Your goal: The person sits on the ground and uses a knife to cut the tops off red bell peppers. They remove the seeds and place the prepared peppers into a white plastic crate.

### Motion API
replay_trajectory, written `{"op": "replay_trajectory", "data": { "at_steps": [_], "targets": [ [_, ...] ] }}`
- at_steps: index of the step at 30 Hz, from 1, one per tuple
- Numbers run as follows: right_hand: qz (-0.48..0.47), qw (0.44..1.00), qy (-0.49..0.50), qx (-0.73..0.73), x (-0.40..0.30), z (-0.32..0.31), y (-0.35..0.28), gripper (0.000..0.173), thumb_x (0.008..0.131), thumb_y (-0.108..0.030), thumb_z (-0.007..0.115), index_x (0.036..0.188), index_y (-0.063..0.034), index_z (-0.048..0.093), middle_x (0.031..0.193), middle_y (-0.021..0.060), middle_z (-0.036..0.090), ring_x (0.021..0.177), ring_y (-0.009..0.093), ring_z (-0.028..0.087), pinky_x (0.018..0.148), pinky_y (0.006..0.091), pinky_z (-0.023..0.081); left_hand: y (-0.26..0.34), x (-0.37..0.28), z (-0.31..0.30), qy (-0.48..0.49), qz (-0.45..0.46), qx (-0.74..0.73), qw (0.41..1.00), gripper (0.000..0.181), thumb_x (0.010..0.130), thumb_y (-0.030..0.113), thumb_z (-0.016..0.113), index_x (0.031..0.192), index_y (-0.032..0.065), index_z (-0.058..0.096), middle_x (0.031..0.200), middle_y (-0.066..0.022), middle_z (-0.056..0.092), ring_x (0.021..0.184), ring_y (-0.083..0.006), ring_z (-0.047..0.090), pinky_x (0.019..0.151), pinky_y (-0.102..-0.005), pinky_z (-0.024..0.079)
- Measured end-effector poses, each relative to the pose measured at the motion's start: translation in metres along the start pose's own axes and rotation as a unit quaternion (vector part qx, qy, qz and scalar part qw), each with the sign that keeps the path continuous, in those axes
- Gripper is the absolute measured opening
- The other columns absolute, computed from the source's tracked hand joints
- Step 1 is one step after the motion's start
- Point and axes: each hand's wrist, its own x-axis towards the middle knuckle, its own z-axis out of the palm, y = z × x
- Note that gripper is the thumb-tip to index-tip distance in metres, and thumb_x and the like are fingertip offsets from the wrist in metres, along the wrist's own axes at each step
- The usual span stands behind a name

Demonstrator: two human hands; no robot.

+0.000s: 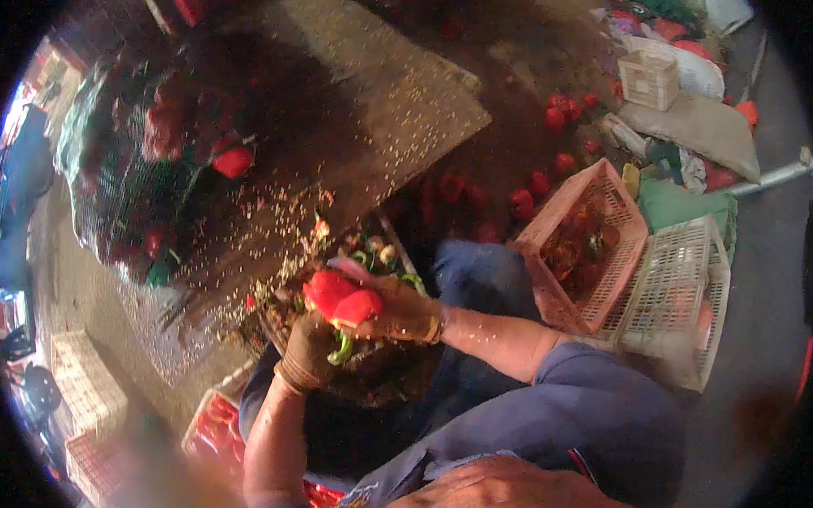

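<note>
A red bell pepper point(338, 298) is gripped between my two gloved hands, with a deep fold and a pale cut edge showing along its lower side. My left hand point(308, 348), in a brown work glove, supports it from below left. From the right, my right hand point(404, 311), gloved the same way, closes on it; its fingers are partly hidden and blurred. A green pepper stem point(340, 351) hangs just beneath the pepper. Under the hands lies a heap of pepper cores and scraps point(380, 250). Whether either hand also holds a blade cannot be made out.
A seed-strewn board point(418, 120) stretches ahead. To the left stands a bulging net sack point(123, 184), with a red pepper point(233, 162) against it. A pink plastic crate point(600, 177) and a white crate point(671, 277) stand at right. Several peppers point(538, 183) lie on the floor.
</note>
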Motion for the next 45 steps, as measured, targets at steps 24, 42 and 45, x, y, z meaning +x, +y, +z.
{"op": "replay_trajectory", "data": {
  "at_steps": [24, 42, 45],
  "targets": [
    [0.202, 0.934, 0.19, 0.225, -0.027, -0.042, -0.043, 0.059, 0.081, -0.027, 0.076, 0.134, -0.0118, 0.055, 0.131, 0.0075, 0.062, 0.112, 0.024, 0.064, 0.097, 0.0367, 0.052, 0.032, 0.015, 0.024, 0.121, 0.373, 0.644, 0.657, 0.089, 0.064, 0.039, 0.088, 0.143, 0.0222, 0.05, 0.152, -0.0186, 0.04, 0.142, -0.0485, 0.032, 0.117, -0.0629, 0.025],
    [0.216, 0.976, -0.011, -0.03, -0.109, 0.034, -0.059, 0.097, 0.082, -0.07, 0.064, 0.146, -0.0012, 0.04, 0.129, 0.0233, 0.059, 0.102, 0.029, 0.057, 0.084, 0.038, 0.048, -0.04, -0.111, 0.068, 0.24, 0.498, 0.603, 0.575, 0.052, 0.077, 0.026, 0.072, 0.127, 0.026, 0.057, 0.11, -0.0127, 0.06, 0.093, -0.0349, 0.061, 0.071, -0.045, 0.053],
    [0.192, 0.961, -0.184, 0.071, -0.11, 0.074, -0.081, 0.101, 0.087, -0.066, 0.064, 0.151, 0.0034, 0.029, 0.134, 0.031, 0.055, 0.054, 0.012, 0.052, 0.047, 0.0246, 0.044, -0.048, -0.171, 0.073, 0.342, 0.455, 0.434, 0.698, 0.057, 0.073, 0.025, 0.082, 0.125, 0.0174, 0.06, 0.108, -0.0134, 0.061, 0.096, -0.0354, 0.061, 0.075, -0.0438, 0.053]
  ]
}}
